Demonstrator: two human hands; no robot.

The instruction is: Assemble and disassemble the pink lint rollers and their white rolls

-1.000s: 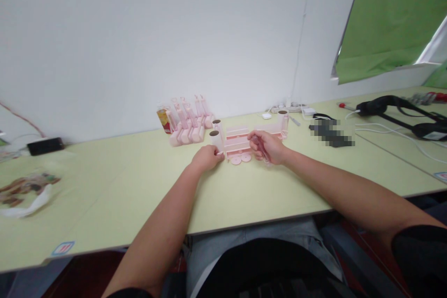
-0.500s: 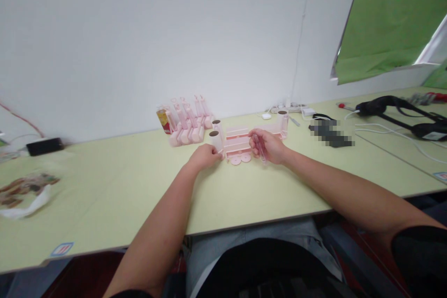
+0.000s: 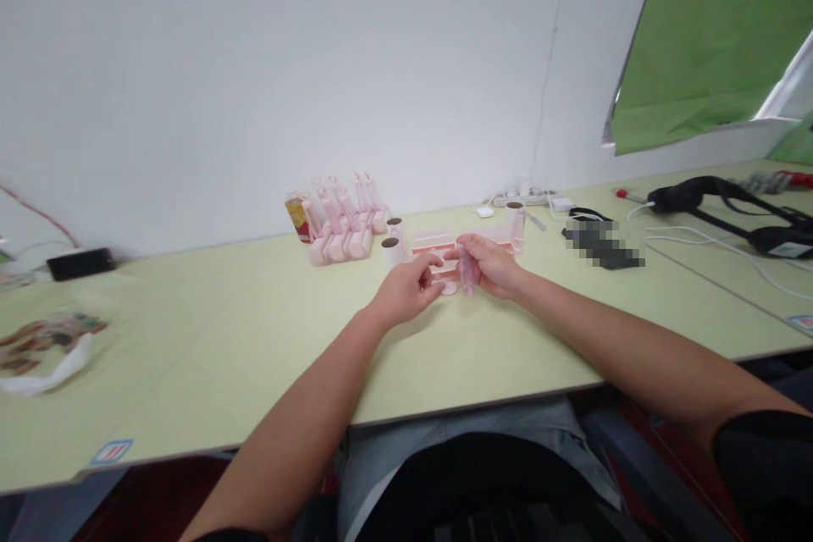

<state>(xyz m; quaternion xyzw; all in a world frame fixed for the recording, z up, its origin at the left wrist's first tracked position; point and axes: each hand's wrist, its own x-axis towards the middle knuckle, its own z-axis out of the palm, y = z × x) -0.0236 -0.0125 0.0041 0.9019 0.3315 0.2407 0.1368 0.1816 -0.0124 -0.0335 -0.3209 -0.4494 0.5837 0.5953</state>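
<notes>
My right hand (image 3: 495,264) is closed around a small translucent pink plastic piece (image 3: 468,271), held roughly upright over the table. Just to its left, my left hand (image 3: 410,288) reaches in with thumb and forefinger apart and nothing between them. Behind both hands lie pink trays (image 3: 435,249), partly covered by the fingers. A flat round pink disc (image 3: 450,289) shows below the left fingertips. Two white rolls with brown cores stand left of the trays, the nearer roll (image 3: 392,252) close behind my left hand.
Several pink plastic assemblies (image 3: 343,241) stand by the wall, beside a yellow and red pack (image 3: 297,216). A third roll (image 3: 515,222) is at the trays' right end. Farther right are a power strip (image 3: 524,197), cables and a black headset (image 3: 730,212). A black box (image 3: 80,264) lies left.
My left hand has moved right, away from the rolls, toward my right hand, and its fingers have spread. The plastic piece in my right hand has turned more upright.
</notes>
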